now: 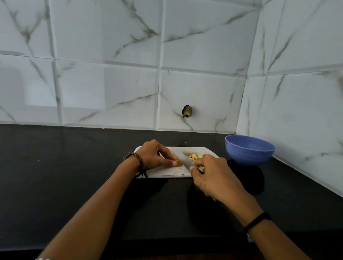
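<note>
A white cutting board (169, 172) lies on the black counter. My left hand (154, 155) pinches a small orange-brown piece of food (178, 163) down on the board. My right hand (213, 174) grips a knife, whose pale blade (183, 159) slants across the board right beside the pinched piece. The knife's handle is hidden inside my fist. Several small yellowish cut pieces (194, 157) lie on the board behind the blade.
A blue bowl (250, 150) stands on the counter just right of the board, near the corner of the marble-tiled walls. The black counter (59, 177) stretches wide to the left. A dark hole (187, 111) shows in the back wall tile.
</note>
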A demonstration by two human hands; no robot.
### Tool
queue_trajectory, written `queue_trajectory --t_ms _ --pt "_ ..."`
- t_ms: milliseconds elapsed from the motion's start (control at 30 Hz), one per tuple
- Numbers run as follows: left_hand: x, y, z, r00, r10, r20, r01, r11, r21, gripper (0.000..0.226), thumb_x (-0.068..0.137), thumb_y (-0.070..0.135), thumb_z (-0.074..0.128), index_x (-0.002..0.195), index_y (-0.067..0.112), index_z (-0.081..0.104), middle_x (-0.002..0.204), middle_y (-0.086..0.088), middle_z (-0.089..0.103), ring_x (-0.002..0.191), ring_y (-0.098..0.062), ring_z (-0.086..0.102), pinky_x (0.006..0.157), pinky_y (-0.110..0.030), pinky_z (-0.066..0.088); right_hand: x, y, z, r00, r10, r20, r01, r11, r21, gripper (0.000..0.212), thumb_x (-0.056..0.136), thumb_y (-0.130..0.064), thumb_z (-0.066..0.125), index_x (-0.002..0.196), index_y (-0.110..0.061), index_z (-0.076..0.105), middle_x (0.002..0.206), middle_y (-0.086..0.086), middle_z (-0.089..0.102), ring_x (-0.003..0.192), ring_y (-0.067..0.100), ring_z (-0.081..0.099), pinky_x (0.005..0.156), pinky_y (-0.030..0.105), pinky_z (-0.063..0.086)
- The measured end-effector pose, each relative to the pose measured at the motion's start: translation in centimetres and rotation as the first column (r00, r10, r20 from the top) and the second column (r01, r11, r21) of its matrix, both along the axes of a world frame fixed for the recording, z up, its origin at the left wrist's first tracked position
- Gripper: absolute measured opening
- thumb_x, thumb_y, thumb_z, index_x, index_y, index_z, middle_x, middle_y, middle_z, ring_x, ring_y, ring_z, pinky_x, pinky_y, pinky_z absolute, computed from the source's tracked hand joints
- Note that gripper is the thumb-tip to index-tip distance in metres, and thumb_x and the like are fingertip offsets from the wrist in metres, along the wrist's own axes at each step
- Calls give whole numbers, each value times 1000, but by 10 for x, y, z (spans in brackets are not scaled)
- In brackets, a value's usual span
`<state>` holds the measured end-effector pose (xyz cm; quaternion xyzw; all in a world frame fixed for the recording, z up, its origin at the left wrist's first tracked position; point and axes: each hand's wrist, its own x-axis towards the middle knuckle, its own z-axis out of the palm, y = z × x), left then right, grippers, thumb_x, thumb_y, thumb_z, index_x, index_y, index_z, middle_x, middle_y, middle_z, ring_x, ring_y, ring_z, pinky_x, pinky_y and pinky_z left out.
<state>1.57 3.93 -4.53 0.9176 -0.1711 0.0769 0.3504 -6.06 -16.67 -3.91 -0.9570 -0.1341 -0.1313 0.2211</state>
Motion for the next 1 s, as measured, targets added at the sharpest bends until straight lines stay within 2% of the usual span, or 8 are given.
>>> queue_trajectory --t_ms 100,200,333,533,667,767,900,1000 --pt "-1 -2 0 1000 -10 29 10 1000 7 11 74 33 81 83 27 78 76 21 69 62 18 53 56 -2 38 4 5 -2 1000 -11 27 11 1000 -22 31 99 -37 53 121 -19 66 103 5 65 93 19 63 75 33 54" --pt "0 -1 0 999 6 46 -8 1000 28 10 72 38 82 80 33 77 78 19 70 64 14 54 60 -7 39 7 8 -3 999 -32 34 33 999 -20 30 99 -39 53 113 -15 65 100 5 62 92 19 61 71 31 49" --pt "6 1 -2 997 64 38 -67 995 77 14 68 52 80 76 41 76 83 21 71 72 0 55 72 -24 48 9 9 -4 999 -32 34 32 999 4 30 99 -38 52 114 -16 68 102 6 65 95 18 61 79 35 55" --pt "6 0 -3 995 87 53 -92 990 103 18 68 53 79 79 39 77 83 21 70 72 -1 54 73 -28 48 9 9 2 999 -2 53 1 1000 23 27 99 -35 55 115 -22 71 86 -1 68 80 13 64 74 38 59" --pt "6 0 -3 996 75 57 -82 990 117 13 69 50 80 76 41 75 84 21 70 75 1 56 77 -29 51 10 14 1 1000 -20 8 20 998 -58 28 97 -41 54 111 -21 69 93 4 66 87 20 64 78 43 59" --pt "5 0 -2 995 77 64 -83 990 114 11 71 47 80 77 40 75 83 21 69 77 0 56 77 -29 51 9 18 1 999 -41 7 41 995 -94 29 98 -41 52 109 -18 66 97 7 65 89 22 64 75 38 56" --pt "2 -3 0 995 76 62 -83 990 113 13 73 43 80 82 34 76 82 19 68 77 -1 54 70 -22 45 0 19 4 998 -61 19 63 980 -190 28 101 -34 49 113 -14 64 110 10 64 102 26 61 70 30 39" --pt "3 -2 0 994 85 61 -92 989 114 14 73 43 80 82 32 77 83 17 70 80 -2 55 71 -22 45 -11 21 5 998 -58 -13 53 968 -247 27 102 -30 52 122 -13 61 121 9 59 109 25 59 73 31 41"
